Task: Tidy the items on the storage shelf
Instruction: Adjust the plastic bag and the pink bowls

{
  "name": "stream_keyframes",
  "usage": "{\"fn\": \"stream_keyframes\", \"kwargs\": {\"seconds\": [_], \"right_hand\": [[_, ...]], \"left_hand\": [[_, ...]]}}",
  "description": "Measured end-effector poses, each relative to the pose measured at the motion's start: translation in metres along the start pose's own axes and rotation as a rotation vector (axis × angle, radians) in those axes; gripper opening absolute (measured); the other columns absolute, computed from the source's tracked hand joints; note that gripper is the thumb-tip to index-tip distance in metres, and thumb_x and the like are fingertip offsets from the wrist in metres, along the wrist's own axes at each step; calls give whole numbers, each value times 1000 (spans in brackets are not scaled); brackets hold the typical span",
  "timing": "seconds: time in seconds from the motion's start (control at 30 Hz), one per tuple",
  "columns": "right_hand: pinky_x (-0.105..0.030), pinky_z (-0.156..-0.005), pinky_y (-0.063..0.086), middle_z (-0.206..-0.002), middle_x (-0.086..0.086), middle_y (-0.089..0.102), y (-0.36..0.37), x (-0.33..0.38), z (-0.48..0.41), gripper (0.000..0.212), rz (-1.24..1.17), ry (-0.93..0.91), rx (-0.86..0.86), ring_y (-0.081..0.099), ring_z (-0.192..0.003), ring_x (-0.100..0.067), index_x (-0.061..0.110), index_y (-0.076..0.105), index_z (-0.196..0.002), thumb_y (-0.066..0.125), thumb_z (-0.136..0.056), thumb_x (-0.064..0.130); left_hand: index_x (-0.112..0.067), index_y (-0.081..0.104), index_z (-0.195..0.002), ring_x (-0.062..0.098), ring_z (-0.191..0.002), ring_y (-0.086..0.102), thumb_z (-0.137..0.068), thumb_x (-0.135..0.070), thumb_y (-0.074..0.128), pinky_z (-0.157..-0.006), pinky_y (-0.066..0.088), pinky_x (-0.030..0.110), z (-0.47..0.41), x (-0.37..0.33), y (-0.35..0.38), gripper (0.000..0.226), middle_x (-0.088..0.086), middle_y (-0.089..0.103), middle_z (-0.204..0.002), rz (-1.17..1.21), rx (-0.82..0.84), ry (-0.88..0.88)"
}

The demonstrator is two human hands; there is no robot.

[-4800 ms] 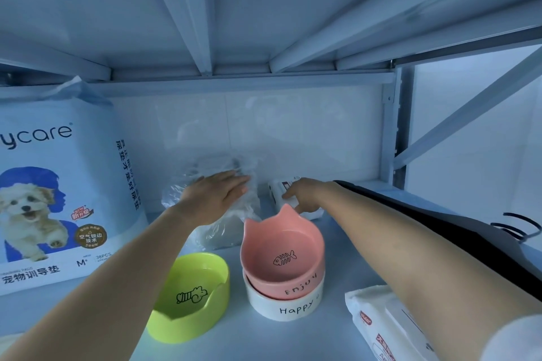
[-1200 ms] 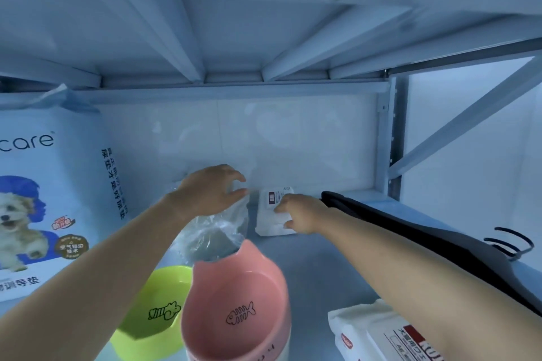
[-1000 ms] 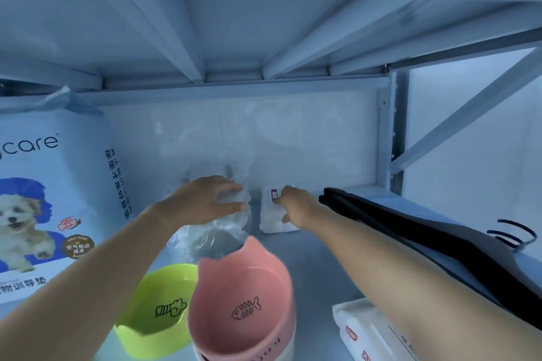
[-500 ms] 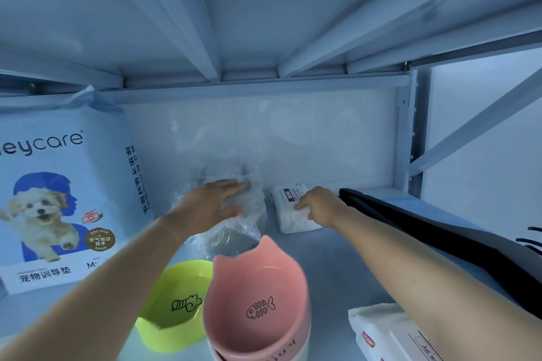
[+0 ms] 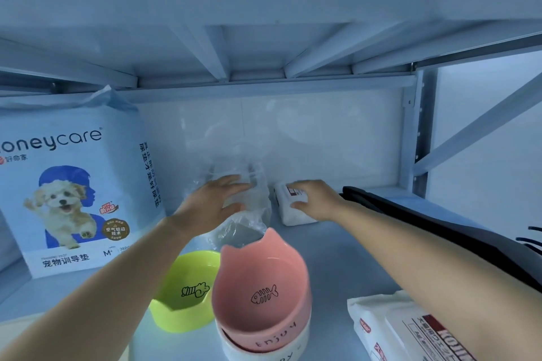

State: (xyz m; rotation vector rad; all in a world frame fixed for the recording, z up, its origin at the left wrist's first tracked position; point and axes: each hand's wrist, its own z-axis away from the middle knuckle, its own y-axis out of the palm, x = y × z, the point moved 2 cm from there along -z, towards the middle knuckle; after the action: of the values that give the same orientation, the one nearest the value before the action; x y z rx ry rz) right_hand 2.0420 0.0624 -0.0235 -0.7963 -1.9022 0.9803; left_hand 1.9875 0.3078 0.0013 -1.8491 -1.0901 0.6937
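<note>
Left hand (image 5: 211, 202) flat on top of clear plastic bag (image 5: 249, 214), fingers spread and fairly straight, not wrapped round it. Bag stands at back of shelf (image 5: 337, 258), grey stuff in its lower part, can't tell what. Right hand (image 5: 318, 199) grips small white pack (image 5: 293, 215) just right of the bag, fingers over its top, thumb on the near side. Pink cat-ear bowl (image 5: 261, 287) nested in white bowl (image 5: 264, 353) at front centre, fish-bone drawing inside. Green bowl (image 5: 187, 293) touching them on the left, fish drawing inside. Pet pad bag (image 5: 73, 184) upright far left. Larger wipes pack (image 5: 390, 331) front right, dark flat item (image 5: 440, 228) along the right side
</note>
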Motion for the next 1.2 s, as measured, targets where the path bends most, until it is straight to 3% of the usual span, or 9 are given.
{"fn": "stream_keyframes", "kwargs": {"seconds": [0.1, 0.23, 0.4, 0.57, 0.67, 0.9, 1.07, 1.2], "right_hand": [[-17, -95, 35, -137, 5, 51, -13, 27, 2, 51, -131, -136, -103, 48, -124, -12, 25, 52, -132, 69, -83, 26], [-17, -83, 36, -119, 6, 53, -17, 60, -2, 44, -106, -265, -13, 52, -106, -9, 25, 60, -120, 74, -79, 26], [-14, -82, 28, -122, 1, 48, -11, 78, -6, 47, 23, -315, 66, 46, -107, -10, 18, 58, -121, 75, -78, 25], [-21, -100, 30, -140, 1, 41, -1, 78, -8, 55, 84, -295, 80, 42, -126, -17, 16, 52, -131, 72, -81, 21], [-22, -104, 29, -141, -1, 43, -4, 81, -11, 56, 110, -298, 84, 41, -128, -18, 14, 53, -131, 73, -79, 22], [-24, -107, 29, -141, 0, 44, -9, 69, 1, 57, 54, -267, 37, 41, -129, -16, 16, 56, -128, 76, -76, 25], [-31, -106, 33, -143, 2, 40, -8, 65, 5, 57, 128, -259, 45, 41, -129, -18, 16, 50, -134, 71, -82, 26], [-28, -107, 30, -146, 0, 37, -12, 63, 0, 58, 203, -259, 77, 40, -130, -20, 15, 47, -137, 68, -84, 25]], "left_hand": [[-38, 53, -127, 15, -128, 42, -86, -49, 58, -106, 33, 30, 15, 5, -10, 43, -11, 39, -144, 40, -91, -26], [-37, 61, -112, 12, -108, 52, -81, -43, 66, -87, 48, 34, 27, 16, -21, 32, -13, 48, -122, 38, -158, -110], [-28, 58, -121, 18, -109, 52, -82, -26, 68, -92, 44, 33, 32, 20, -15, 40, -6, 57, -116, 27, -83, -142], [-25, 51, -132, 19, -121, 47, -88, -29, 61, -99, 35, 27, 22, 17, -8, 45, -1, 55, -128, -35, 4, -155], [-25, 48, -134, 19, -123, 46, -90, -31, 59, -100, 32, 25, 17, 16, -10, 46, 0, 53, -131, -72, 18, -162], [-27, 53, -130, 20, -117, 50, -88, -29, 62, -95, 35, 25, 18, 5, -10, 43, 0, 58, -125, -3, -2, -129], [-27, 53, -131, 21, -114, 52, -88, -29, 61, -94, 41, 29, 13, 1, -3, 43, 1, 59, -121, 17, -23, -140], [-29, 56, -128, 20, -112, 54, -86, -32, 64, -92, 42, 28, 7, 2, -2, 42, -1, 60, -119, 39, -23, -163]]}}
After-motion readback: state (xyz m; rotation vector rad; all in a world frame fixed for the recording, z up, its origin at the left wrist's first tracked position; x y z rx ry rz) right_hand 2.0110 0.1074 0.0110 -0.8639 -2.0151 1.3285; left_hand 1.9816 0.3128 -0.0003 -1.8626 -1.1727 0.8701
